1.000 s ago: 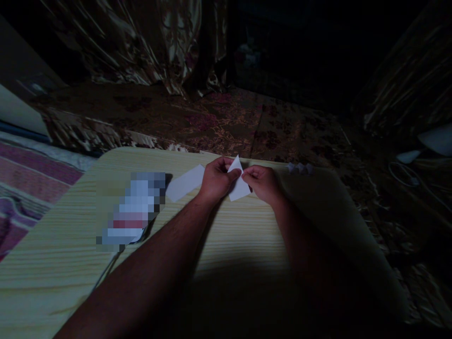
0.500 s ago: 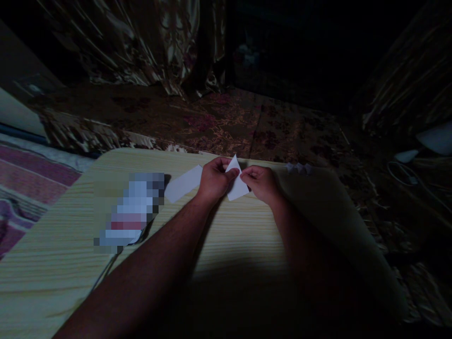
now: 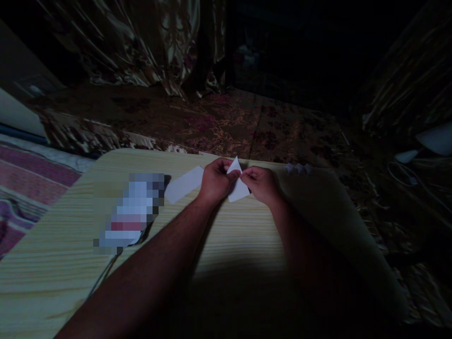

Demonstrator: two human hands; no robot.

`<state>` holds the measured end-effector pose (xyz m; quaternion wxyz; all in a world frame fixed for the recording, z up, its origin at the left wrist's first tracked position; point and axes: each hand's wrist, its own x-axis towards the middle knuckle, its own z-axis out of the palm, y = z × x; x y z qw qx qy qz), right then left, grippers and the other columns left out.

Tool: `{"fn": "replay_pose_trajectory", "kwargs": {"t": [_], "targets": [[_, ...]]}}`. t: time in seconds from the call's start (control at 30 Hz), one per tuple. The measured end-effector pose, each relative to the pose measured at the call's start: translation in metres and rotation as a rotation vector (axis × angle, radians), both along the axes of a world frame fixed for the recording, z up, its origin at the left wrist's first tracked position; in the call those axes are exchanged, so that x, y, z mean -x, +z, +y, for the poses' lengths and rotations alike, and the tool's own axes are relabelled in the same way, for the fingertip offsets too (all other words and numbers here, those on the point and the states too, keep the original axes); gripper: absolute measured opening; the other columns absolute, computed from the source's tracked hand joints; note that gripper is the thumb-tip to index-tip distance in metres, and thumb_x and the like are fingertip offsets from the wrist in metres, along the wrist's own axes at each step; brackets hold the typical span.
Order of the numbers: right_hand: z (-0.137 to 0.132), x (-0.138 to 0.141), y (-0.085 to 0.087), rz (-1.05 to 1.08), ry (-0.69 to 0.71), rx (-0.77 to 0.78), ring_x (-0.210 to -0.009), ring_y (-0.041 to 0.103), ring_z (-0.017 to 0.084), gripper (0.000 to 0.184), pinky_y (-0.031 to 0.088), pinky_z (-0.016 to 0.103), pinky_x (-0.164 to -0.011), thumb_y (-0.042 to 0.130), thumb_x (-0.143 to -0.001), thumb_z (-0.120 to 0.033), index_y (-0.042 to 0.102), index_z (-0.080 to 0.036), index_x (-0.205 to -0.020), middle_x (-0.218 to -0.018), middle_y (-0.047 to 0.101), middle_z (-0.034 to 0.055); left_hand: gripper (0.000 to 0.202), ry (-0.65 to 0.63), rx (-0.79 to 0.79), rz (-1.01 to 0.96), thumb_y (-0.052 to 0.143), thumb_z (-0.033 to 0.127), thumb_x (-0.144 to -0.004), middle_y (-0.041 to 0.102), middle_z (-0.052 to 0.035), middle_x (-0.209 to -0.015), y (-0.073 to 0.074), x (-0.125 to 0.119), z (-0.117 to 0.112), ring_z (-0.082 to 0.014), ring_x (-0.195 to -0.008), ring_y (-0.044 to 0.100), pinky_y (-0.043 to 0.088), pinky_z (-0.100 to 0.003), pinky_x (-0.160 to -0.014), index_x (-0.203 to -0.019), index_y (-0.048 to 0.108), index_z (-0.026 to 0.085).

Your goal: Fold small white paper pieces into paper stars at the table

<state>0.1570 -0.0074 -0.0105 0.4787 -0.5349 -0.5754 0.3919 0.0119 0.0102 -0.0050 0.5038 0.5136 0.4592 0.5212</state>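
Near the far edge of the wooden table, my left hand [image 3: 218, 181] grips a small piece of white paper [image 3: 238, 190], its thumb lying across the front. The paper looks folded, with a pointed tip standing up at the top. On its right side, my right hand [image 3: 260, 182] pinches the paper's edge between thumb and fingers. A flat white paper strip [image 3: 184, 184] lies on the table just left of my left hand. To the right of my right hand sit several small folded paper pieces [image 3: 298, 168] in a row, dim in shadow.
On the left of the pale wooden table [image 3: 240, 240] lies a pixelated, phone-like object [image 3: 132, 212] with a cable [image 3: 100, 275] running toward me. Behind the table is a ledge with patterned cloth [image 3: 212, 117] below a shiny curtain [image 3: 176, 42]. A white cable [image 3: 402, 174] hangs at the right.
Both hands and the paper between them have shifted very slightly to the right. The grip looks the same, and the strip and the folded pieces have not moved.
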Motion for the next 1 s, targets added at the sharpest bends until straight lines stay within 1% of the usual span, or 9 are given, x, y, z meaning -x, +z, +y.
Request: {"fn": "replay_pose_trajectory", "kwargs": {"t": [0.27,0.4,0.53,0.63,0.83,1.0], "targets": [[0.0007,0.0011,-0.0013,-0.010,-0.028,-0.010,-0.052,0.050,0.011,0.016,0.036,0.022,-0.047,0.063,-0.071,-0.031,0.064,-0.015,-0.072,-0.060,0.060,-0.0008,0.027,-0.007,-0.016,0.018,0.074,0.026,-0.062,0.065,-0.0008,-0.070,0.0000,-0.0001,-0.0009,-0.0113,-0.052,0.055,0.043,-0.022,-0.049,-0.085,0.064,0.015],[0.0006,0.0000,-0.0004,-0.003,-0.035,-0.019,-0.052,0.049,0.010,0.014,0.036,0.021,-0.047,0.062,-0.070,-0.030,0.063,-0.016,-0.069,-0.059,0.058,-0.0015,0.027,-0.049,-0.009,0.019,0.074,0.028,-0.064,0.065,-0.0013,-0.071,-0.0003,-0.0002,-0.0012,-0.0118,-0.054,0.055,0.041,-0.022,-0.049,-0.085,0.065,0.015],[-0.0010,-0.0015,0.0031,-0.005,-0.013,-0.026,-0.053,0.048,0.010,0.014,0.034,0.021,-0.047,0.061,-0.070,-0.030,0.062,-0.016,-0.067,-0.057,0.055,-0.0024,0.021,-0.130,-0.023,0.056,0.072,0.032,-0.068,0.063,-0.0012,-0.067,0.0002,0.0006,-0.0006,-0.0110,-0.054,0.053,0.038,-0.022,-0.049,-0.077,0.065,0.014],[-0.0019,-0.0023,0.0050,0.004,0.011,-0.026,-0.053,0.048,0.010,0.013,0.035,0.021,-0.048,0.061,-0.070,-0.029,0.061,-0.016,-0.066,-0.057,0.055,-0.0028,0.021,-0.136,-0.013,0.063,0.072,0.033,-0.068,0.062,-0.0003,-0.064,0.0013,0.0013,-0.0002,-0.0100,-0.052,0.051,0.036,-0.021,-0.049,-0.072,0.064,0.014],[-0.0028,-0.0039,0.0057,0.017,0.042,-0.021,-0.052,0.045,0.009,0.010,0.032,0.021,-0.048,0.060,-0.069,-0.025,0.058,-0.017,-0.065,-0.056,0.052,-0.0043,0.024,-0.104,0.037,-0.031,0.073,0.036,-0.068,0.060,0.0003,-0.060,0.0040,0.0027,-0.0003,-0.0087,-0.049,0.048,0.035,-0.022,-0.047,-0.069,0.065,0.014],[-0.0034,-0.0040,0.0062,-0.006,0.080,-0.019,-0.053,0.046,0.009,0.009,0.033,0.021,-0.049,0.059,-0.069,-0.024,0.058,-0.017,-0.065,-0.057,0.053,-0.0042,0.021,-0.065,0.062,-0.154,0.076,0.031,-0.062,0.062,0.0010,-0.059,0.0033,0.0032,0.0006,-0.0089,-0.047,0.048,0.035,-0.022,-0.046,-0.072,0.067,0.014]]}}
